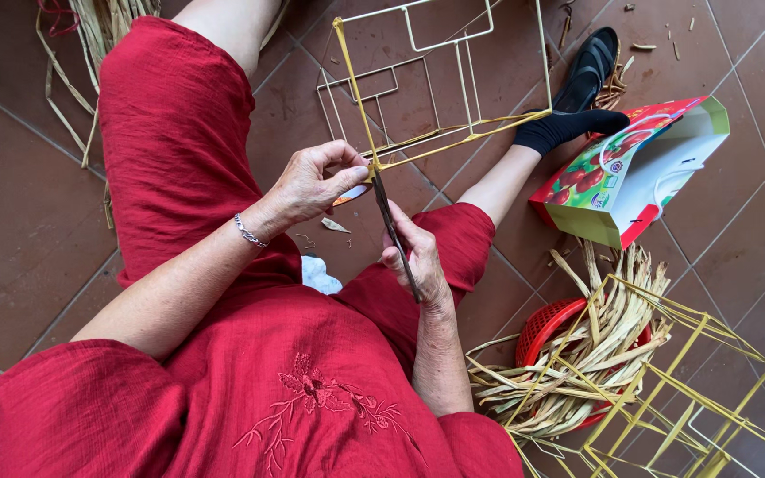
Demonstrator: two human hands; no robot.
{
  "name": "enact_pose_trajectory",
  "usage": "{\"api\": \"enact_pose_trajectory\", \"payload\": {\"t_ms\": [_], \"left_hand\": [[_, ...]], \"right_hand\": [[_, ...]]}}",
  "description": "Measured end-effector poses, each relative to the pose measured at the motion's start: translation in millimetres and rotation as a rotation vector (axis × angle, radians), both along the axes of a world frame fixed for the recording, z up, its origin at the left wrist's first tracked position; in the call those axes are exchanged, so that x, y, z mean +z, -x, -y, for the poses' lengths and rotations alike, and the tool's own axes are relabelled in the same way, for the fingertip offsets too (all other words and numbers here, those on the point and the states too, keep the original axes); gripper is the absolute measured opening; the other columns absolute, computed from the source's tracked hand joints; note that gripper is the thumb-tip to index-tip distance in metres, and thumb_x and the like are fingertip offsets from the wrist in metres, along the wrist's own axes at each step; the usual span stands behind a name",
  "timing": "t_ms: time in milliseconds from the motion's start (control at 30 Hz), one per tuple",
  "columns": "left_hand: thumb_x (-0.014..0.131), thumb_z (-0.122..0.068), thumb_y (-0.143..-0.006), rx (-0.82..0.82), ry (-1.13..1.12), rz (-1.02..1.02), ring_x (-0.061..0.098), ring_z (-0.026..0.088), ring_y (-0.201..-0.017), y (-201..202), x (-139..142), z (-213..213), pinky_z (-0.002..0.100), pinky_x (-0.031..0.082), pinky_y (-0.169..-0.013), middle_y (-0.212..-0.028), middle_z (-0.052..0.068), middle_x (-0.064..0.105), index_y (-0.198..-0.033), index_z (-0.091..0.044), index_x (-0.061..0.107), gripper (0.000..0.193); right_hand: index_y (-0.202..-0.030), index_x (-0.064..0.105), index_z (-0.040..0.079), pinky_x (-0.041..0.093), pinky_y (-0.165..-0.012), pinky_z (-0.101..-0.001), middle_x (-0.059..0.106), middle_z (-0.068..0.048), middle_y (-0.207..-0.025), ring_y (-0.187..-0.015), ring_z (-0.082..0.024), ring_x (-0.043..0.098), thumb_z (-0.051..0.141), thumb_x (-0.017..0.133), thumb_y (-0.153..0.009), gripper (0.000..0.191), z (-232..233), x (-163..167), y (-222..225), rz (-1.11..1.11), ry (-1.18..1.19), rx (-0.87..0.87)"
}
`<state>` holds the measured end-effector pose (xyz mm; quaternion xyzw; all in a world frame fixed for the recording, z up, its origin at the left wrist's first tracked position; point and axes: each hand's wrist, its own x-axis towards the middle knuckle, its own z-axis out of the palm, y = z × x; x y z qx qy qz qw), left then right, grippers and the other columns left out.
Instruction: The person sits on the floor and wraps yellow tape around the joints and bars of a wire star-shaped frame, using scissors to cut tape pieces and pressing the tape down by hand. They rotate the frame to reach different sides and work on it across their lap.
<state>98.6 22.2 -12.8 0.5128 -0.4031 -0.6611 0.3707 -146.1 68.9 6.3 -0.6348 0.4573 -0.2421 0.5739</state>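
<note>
Head view: person sitting on the tiled floor (11, 230), left hand (312, 181) pinching the corner of a wire frame (436, 80) where a yellow strip (351, 88) is wrapped, grip closed on that joint, probably to keep the wrap tight. Right hand (418, 257) is closed around a dark strand (391, 221) running up to the same corner. Red basket (546, 323) of dried leaves (586, 354) sits by the right knee, gift bag (639, 168) beyond.
</note>
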Motion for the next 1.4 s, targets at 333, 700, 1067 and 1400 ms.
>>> {"api": "enact_pose_trajectory", "payload": {"t_ms": [333,700,1067,1400], "left_hand": [[0.069,-0.023,-0.098,-0.026,0.036,0.072,0.059,0.002,-0.057,0,3,2,0.022,0.049,-0.045,-0.080,0.001,0.075,-0.104,-0.006,0.071,0.018],[0.077,-0.022,-0.092,-0.073,0.206,0.577,0.068,0.017,-0.076,-25,-33,-24,0.034,0.053,-0.066,-0.090,0.009,0.073,-0.094,-0.006,0.074,0.016],[0.075,-0.010,-0.091,-0.117,0.599,0.566,0.073,0.031,-0.090,8,-13,-29,0.040,0.060,-0.074,-0.129,0.010,0.065,-0.098,-0.007,0.068,0.011],[0.075,-0.009,-0.094,-0.133,0.873,0.779,0.073,0.029,-0.080,36,8,-34,0.037,0.058,-0.062,-0.132,0.011,0.066,-0.104,-0.005,0.067,0.013]], "right_hand": [[-0.151,0.052,-0.001,0.046,-0.063,-0.0228,0.050,0.001,-0.076,-0.068,-0.005,0.048,0.056,0.061,-0.105,0.074,7,-5,-8,-0.177,0.220,0.001],[-0.143,0.059,0.002,0.046,-0.058,-0.0232,0.061,0.000,-0.090,-0.070,-0.006,0.055,0.033,0.077,-0.095,0.060,-6,-64,2,0.065,-0.321,-0.154],[-0.133,0.058,0.008,0.052,-0.100,-0.0454,0.069,-0.020,-0.124,-0.118,-0.037,0.067,0.048,0.081,-0.079,0.071,34,-126,-19,-0.834,-0.424,-0.369],[-0.134,0.059,0.011,0.047,-0.107,-0.0492,0.063,-0.018,-0.136,-0.129,-0.039,0.058,0.036,0.080,-0.086,0.058,47,-123,-19,-0.953,-0.524,-0.301]]}}
